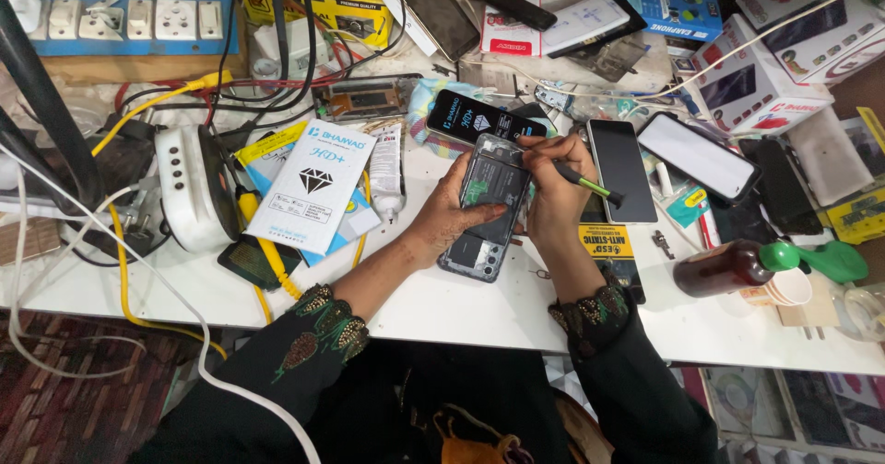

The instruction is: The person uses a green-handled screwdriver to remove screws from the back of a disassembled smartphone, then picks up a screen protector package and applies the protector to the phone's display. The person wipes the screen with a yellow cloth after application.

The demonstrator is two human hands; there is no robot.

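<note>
An opened smartphone [486,208] with its back cover off lies on the white workbench [461,307], its dark insides showing. My left hand [452,213] rests on its left side, thumb across the middle, holding it down. My right hand [556,180] grips a thin dark screwdriver with a green band [583,184] like a pen. Its working end points at the phone's upper right corner; the handle sticks out to the right.
A white screen-protector pack [312,186] and a glue tube [386,171] lie to the left. Two phones [623,169] [698,155] lie face up on the right, beside a brown bottle [721,269]. Boxes, cables and a blue socket strip [129,20] crowd the back.
</note>
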